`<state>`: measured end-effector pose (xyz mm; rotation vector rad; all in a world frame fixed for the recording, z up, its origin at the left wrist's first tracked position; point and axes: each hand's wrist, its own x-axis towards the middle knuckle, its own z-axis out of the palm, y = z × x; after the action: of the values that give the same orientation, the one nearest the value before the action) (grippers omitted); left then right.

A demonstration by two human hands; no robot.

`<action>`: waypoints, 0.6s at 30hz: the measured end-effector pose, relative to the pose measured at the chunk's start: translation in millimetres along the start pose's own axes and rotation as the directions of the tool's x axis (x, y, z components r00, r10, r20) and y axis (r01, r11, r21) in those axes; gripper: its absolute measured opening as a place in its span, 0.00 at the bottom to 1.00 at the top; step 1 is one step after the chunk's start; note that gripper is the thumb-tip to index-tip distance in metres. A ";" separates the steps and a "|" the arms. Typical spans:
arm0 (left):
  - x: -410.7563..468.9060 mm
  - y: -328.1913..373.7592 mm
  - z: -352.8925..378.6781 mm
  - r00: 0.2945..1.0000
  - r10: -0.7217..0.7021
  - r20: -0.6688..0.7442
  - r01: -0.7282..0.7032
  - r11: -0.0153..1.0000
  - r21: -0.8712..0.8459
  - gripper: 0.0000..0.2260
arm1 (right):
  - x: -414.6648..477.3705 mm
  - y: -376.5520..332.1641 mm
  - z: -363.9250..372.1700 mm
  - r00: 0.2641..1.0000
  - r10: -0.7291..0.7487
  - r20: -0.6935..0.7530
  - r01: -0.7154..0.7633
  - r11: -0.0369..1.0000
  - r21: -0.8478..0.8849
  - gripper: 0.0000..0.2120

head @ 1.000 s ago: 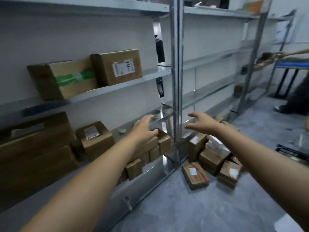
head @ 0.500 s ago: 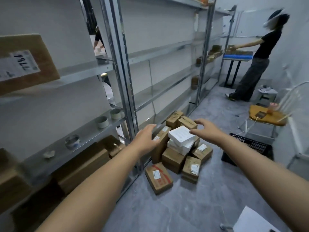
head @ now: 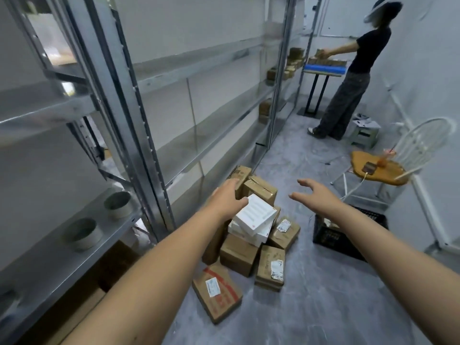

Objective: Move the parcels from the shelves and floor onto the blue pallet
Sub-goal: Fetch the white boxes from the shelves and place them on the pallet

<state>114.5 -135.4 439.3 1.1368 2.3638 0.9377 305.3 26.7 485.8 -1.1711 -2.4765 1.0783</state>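
Beside the shelving (head: pixel 139 150), on the floor: parcel pile (head: pixel 239 255). White box (head: pixel 256 215) sits on top, tilted. Red-taped parcel (head: pixel 216 292) in front lies flat, label up, long axis running from shelf side to near right. Left hand (head: pixel 227 197) open, fingers straight, at the white box's edge; contact unclear. Right hand (head: pixel 316 195) spread wide, holding nothing. Black crate (head: pixel 333 237): contents unclear. Blue pallet (head: pixel 324 68) at far end carries parcels.

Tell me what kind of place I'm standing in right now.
Probably a parcel storeroom or sorting room: tall metal shelving runs down one side, labelled cardboard parcels lie heaped on the floor, and another person handles boxes on a blue pallet.
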 end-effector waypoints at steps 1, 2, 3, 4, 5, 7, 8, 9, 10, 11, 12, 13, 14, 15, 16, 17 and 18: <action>15.1 1.2 1.8 1.000 0.000 0.006 0.000 0.999 -0.036 0.30 | 12.4 0.1 0.7 1.000 0.006 0.006 -0.006 1.000 0.000 0.33; 29.2 2.5 4.9 1.000 0.007 0.015 -0.007 0.998 -0.058 0.29 | 24.5 0.9 0.8 1.000 0.012 0.015 -0.012 1.000 -0.008 0.33; 41.9 3.7 8.0 0.999 0.020 0.031 -0.018 0.998 -0.066 0.29 | 36.3 1.8 0.4 1.000 0.018 0.023 -0.018 1.000 -0.018 0.33; 54.1 3.8 11.7 0.998 0.029 0.047 -0.026 0.997 -0.068 0.29 | 48.7 3.7 -0.5 0.999 0.026 0.027 -0.025 0.999 -0.022 0.33; 70.0 3.8 15.0 0.998 0.031 0.058 -0.027 0.997 -0.071 0.29 | 65.9 5.4 -3.1 0.999 0.032 0.025 -0.031 0.999 -0.018 0.33; 89.7 0.5 19.0 0.998 0.024 0.059 -0.018 0.996 -0.088 0.29 | 91.0 8.2 -6.9 0.999 0.038 0.014 -0.038 0.999 -0.001 0.33; 104.2 -2.3 22.7 0.999 0.019 0.049 -0.014 0.995 -0.097 0.28 | 109.2 11.1 -8.6 0.999 0.038 0.015 -0.038 0.999 0.002 0.33; 118.1 -5.2 27.5 0.999 0.012 0.042 -0.008 0.995 -0.098 0.27 | 127.0 14.5 -9.6 0.999 0.039 0.023 -0.039 0.999 0.000 0.32; 132.1 -7.8 32.1 0.999 0.003 0.038 0.000 0.995 -0.096 0.27 | 145.4 17.4 -9.9 0.999 0.036 0.036 -0.036 0.999 0.004 0.32; 146.7 -10.1 36.9 0.999 -0.010 0.037 0.013 0.996 -0.092 0.27 | 165.0 20.9 -9.9 0.998 0.031 0.052 -0.032 0.999 0.007 0.32; 163.4 -11.8 42.8 0.999 -0.024 0.036 0.027 0.996 -0.090 0.27 | 186.6 24.5 -10.0 0.997 0.024 0.068 -0.025 1.000 0.010 0.33; 180.7 -13.7 49.8 0.999 -0.042 0.035 0.045 0.995 -0.093 0.27 | 208.9 28.9 -10.3 0.996 0.019 0.085 -0.020 1.000 0.012 0.33; 198.4 -16.0 58.7 0.997 -0.067 0.030 0.070 0.992 -0.106 0.27 | 232.5 34.4 -10.0 0.995 0.015 0.100 -0.017 1.000 0.016 0.33; 215.9 -18.8 68.7 0.994 -0.104 0.021 0.106 0.986 -0.130 0.27 | 256.4 40.3 -9.7 0.993 0.014 0.116 -0.016 1.000 0.021 0.32; 232.6 -22.1 79.9 0.988 -0.152 0.010 0.151 0.976 -0.157 0.27 | 280.4 46.8 -9.1 0.990 0.017 0.137 -0.020 0.999 0.026 0.32; 248.6 -25.6 91.8 0.979 -0.202 0.000 0.199 0.964 -0.177 0.27 | 304.3 54.3 -7.7 0.986 0.023 0.163 -0.028 0.999 0.029 0.31; 263.2 -29.4 104.6 0.970 -0.245 -0.002 0.241 0.953 -0.185 0.27 | 327.8 64.3 -5.0 0.981 0.029 0.191 -0.034 0.999 0.028 0.31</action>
<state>-4.8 101.6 335.9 0.7484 2.3129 1.0595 126.9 297.3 404.6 -1.1514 -2.5794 1.2891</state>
